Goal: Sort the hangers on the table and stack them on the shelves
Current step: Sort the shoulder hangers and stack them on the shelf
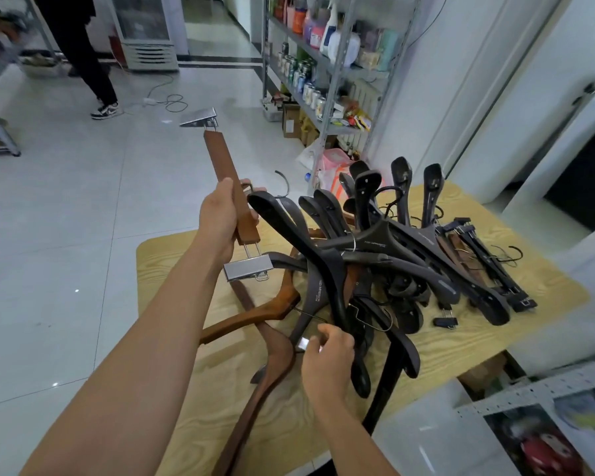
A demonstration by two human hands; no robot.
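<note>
While aloft, hanger (228,182) (in left hand (220,218))

Left hand (220,218) raised, gripping; right hand (328,355) lower, fingers seemingly pinching.

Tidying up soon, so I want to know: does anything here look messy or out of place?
Yes: the hangers lie in a tangled heap on the table, black over brown. A cable trails loose across the floor.

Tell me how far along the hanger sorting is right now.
Barely started. Done: nothing shown; no hangers on the visible shelving. In hand: left hand grips a brown clip hanger; right hand pinches a metal clip among the dark hangers. To do: those, plus brown hangers, lie tangled on the table.
</note>
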